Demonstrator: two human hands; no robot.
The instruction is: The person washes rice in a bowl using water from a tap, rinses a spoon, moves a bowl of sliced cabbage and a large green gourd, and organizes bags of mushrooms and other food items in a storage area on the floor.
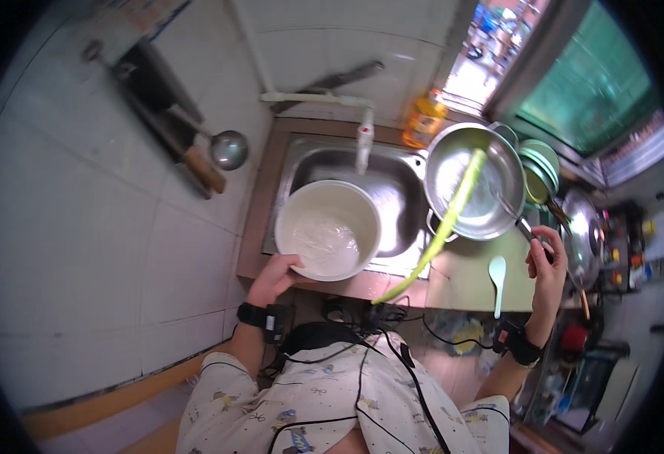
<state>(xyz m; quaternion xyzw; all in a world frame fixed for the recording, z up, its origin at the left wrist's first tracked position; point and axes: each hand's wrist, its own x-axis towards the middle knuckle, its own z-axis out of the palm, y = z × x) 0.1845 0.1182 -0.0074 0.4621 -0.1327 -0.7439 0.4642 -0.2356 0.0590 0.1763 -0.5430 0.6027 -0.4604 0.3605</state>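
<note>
A deep white bowl [332, 200] holds clear liquid [326, 241] and rests over the near left part of the stainless steel sink [403, 207]. My left hand [278, 277] grips its near left rim, thumb over the edge. Right of the sink stands a two-handled steel pot [448, 170]. My right hand [547, 261] holds the dark handle of a metal utensil [508, 207], whose head reaches into the pot and is hard to make out. A long, tapering yellow-green piece [451, 218], of a kind I cannot tell, slants from inside the pot across its rim towards the counter's front edge.
A white tap [365, 142] overhangs the sink. Behind the pot stands an orange liquid bottle [424, 118]; green bowls [539, 164] are stacked at its right. A white spoon [497, 278] lies on the counter. A ladle [229, 150] hangs on the left wall. Black cables [417, 380] cross my front.
</note>
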